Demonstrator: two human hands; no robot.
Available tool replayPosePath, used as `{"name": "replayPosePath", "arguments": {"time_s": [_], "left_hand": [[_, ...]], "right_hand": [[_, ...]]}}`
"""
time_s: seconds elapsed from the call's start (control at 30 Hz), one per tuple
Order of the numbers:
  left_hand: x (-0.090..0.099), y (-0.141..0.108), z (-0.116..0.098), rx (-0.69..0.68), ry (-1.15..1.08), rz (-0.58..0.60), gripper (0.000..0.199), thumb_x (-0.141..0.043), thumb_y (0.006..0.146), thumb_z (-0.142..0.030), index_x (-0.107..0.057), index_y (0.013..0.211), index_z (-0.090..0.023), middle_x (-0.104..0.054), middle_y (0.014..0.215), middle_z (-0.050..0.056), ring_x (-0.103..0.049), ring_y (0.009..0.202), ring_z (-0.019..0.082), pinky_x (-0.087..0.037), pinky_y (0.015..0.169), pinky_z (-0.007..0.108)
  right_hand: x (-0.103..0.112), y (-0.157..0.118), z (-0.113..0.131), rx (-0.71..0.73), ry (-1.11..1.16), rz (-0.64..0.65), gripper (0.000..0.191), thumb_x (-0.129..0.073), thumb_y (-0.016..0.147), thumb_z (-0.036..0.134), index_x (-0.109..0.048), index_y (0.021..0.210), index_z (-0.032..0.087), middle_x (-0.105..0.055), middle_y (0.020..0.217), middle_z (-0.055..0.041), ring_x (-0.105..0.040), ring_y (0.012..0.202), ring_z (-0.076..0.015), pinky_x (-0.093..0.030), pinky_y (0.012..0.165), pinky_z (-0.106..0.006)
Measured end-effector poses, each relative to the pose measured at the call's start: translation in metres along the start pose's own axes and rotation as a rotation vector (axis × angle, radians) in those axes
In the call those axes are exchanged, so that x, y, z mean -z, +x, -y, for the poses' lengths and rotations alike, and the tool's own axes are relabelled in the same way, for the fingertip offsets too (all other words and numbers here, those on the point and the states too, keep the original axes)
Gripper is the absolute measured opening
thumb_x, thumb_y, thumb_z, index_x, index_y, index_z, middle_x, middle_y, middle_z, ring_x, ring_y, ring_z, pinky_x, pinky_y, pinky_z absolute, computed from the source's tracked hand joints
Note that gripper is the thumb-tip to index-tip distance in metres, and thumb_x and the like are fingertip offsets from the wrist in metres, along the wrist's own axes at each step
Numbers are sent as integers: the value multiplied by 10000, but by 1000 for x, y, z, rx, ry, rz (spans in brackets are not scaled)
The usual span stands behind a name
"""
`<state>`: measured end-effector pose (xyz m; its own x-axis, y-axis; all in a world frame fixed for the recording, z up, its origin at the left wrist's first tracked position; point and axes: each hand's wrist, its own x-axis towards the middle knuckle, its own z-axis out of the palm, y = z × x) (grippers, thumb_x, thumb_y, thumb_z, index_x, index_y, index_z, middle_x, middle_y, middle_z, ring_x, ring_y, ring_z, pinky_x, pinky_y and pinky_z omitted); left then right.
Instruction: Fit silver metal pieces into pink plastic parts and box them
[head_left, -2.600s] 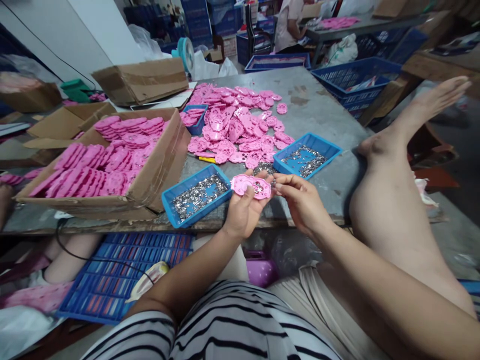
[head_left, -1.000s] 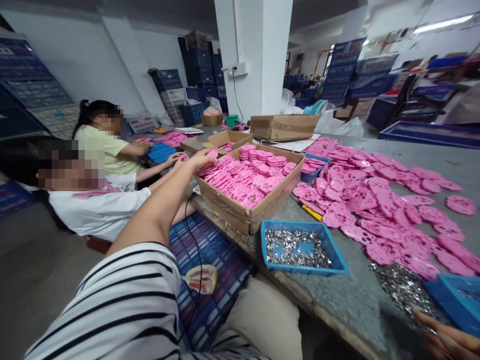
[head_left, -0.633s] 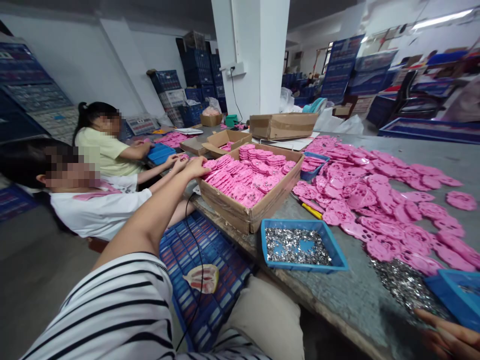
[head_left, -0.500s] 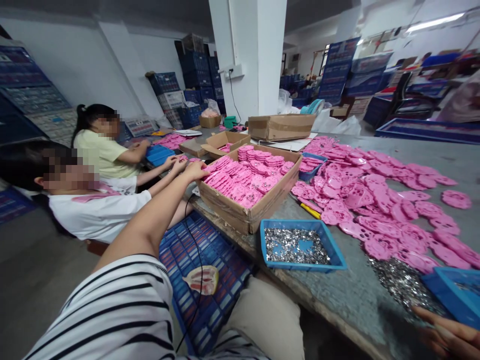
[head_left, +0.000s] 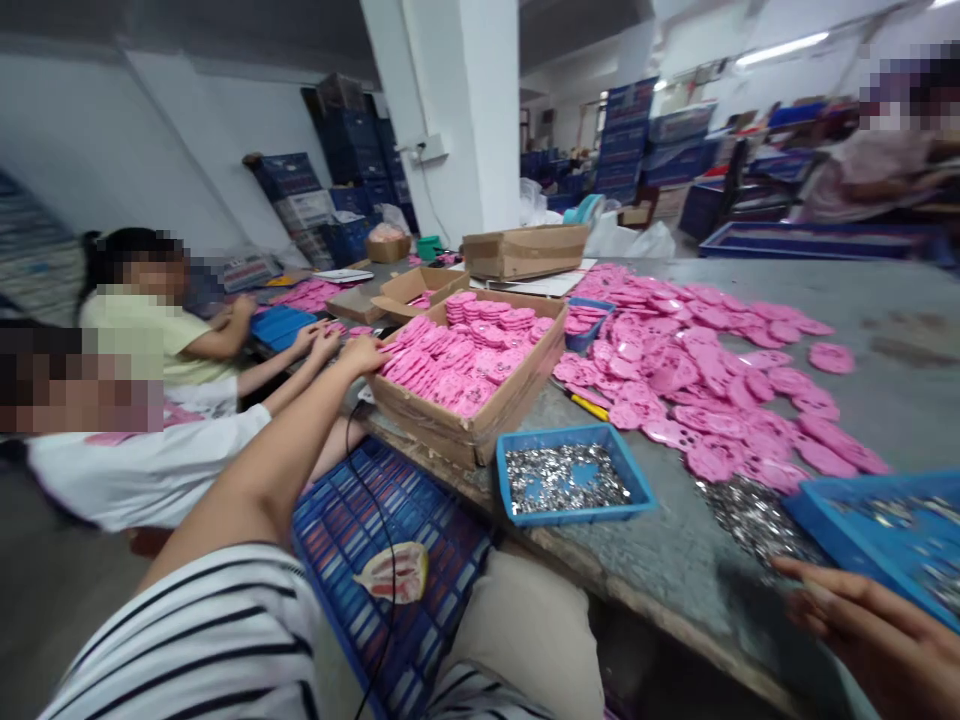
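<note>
My left hand [head_left: 362, 356] reaches to the near left corner of a cardboard box [head_left: 450, 432], its curled fingers on the edge of a pink plastic piece there; the fingertips are partly hidden. Flat pink pieces [head_left: 450, 360] stand in rows and stacks inside the box. At the lower right, my right hand [head_left: 874, 615] hovers beside a heap of small shiny metal parts [head_left: 757, 520]. Its index finger is stretched out, the others loosely bent, and I see nothing held. A blue tray [head_left: 637, 492] of similar metal parts sits before the box.
Loose pink pieces [head_left: 697, 370] cover much of the grey table [head_left: 900, 400]. Another blue tray [head_left: 821, 490] is near my right hand. A yellow-handled tool [head_left: 590, 407] lies by the pile. Two co-workers sit at my left. Below is a blue crate [head_left: 330, 510] with a cut fruit [head_left: 397, 573] on it.
The view has turned right, so the table and box sit further left. More of the right blue tray and of my right hand shows. My left hand stays at the box corner.
</note>
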<state>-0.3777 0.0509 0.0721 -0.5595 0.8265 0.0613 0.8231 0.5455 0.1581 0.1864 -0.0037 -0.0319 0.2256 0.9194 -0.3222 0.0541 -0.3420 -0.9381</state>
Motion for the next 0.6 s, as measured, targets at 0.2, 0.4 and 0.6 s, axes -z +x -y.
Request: {"name": "replayPosePath", "arguments": {"time_s": [0.2, 0.4, 0.6], "left_hand": [[9, -11, -24, -60, 177, -214, 378, -567, 780, -414, -677, 1009, -134, -679, 1036, 161, -573, 1077, 398, -436, 919, 509], [-11, -35, -139, -681, -84, -335, 332, -471, 839, -295, -605, 1095, -131, -640, 1133, 129, -571, 1087, 268, -424, 980, 410], [-68, -56, -280, -943, 170, 134, 407, -518, 855, -168, -534, 1261, -185, -575, 1288, 107, -527, 1207, 215, -405, 1023, 327]], "right_hand": [[-15, -26, 35, -121, 202, -29, 319, -811, 226, 308, -711, 514, 215, -650, 704, -45, -512, 609, -126, -449, 513, -199], [-14, -28, 37, -77, 259, -11, 358, -848, 239, 346, -703, 525, 190, -661, 734, -33, -507, 580, -115, -433, 550, -232], [-8, -27, 33, 7, 230, 35, 337, -837, 320, 368, -700, 564, 179, -643, 682, -35, -481, 570, -118, -398, 560, -263]]}}
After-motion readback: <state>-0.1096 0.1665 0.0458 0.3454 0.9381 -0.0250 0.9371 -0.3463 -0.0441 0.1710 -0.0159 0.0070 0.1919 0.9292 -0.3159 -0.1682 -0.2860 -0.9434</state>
